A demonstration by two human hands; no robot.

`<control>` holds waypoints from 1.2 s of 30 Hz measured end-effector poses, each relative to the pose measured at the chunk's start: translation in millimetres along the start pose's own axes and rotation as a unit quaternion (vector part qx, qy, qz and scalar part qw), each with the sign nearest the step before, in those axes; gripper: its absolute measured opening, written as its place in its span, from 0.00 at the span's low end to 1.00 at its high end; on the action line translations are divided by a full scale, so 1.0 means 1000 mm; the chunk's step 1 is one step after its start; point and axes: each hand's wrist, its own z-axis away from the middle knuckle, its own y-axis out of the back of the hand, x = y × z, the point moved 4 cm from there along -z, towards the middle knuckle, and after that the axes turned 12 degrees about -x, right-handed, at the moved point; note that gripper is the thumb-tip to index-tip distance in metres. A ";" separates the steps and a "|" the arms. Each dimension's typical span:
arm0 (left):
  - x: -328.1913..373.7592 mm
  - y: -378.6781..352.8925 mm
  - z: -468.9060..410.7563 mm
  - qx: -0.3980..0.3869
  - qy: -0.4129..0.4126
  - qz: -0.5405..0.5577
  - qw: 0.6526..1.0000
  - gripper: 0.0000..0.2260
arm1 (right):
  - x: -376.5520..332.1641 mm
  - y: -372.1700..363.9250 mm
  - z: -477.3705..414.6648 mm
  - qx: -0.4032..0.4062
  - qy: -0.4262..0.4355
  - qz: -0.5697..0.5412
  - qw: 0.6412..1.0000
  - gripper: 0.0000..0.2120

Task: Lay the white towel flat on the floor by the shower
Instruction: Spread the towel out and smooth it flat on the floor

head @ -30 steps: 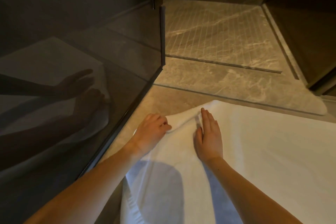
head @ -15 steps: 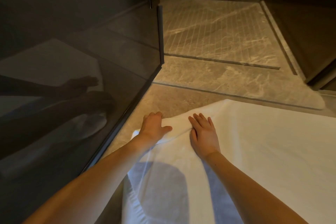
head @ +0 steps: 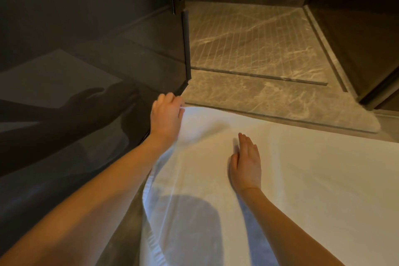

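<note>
White towel (head: 302, 179): the far-left corner has been pulled out toward the base of the glass panel (head: 129, 60), centre-left of frame, and the fold seen a second ago is gone. The corner is pinched in the curled left hand (head: 167, 114). The right hand (head: 246, 164) is laid flat mid-frame, fingers straight, pressing the cloth. The towel is spread across the lower frame, its far edge along the shower threshold (head: 269, 97). A slight ripple is left by the corner, so the task is judged nearly done.
</note>
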 end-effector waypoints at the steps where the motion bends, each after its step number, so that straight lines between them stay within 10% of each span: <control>1: 0.005 0.000 -0.003 0.009 -0.005 -0.025 1.000 0.09 | 0.001 -0.001 -0.001 -0.011 -0.005 0.010 1.000 0.25; 12: 0.055 -0.119 0.046 -0.268 -0.102 -0.032 0.958 0.26 | 0.007 -0.018 -0.012 -0.138 -0.034 0.165 0.976 0.27; 36: -0.033 -0.139 0.016 -0.229 -0.042 -0.005 0.973 0.28 | 0.053 0.004 -0.061 -0.183 -0.026 0.208 0.961 0.27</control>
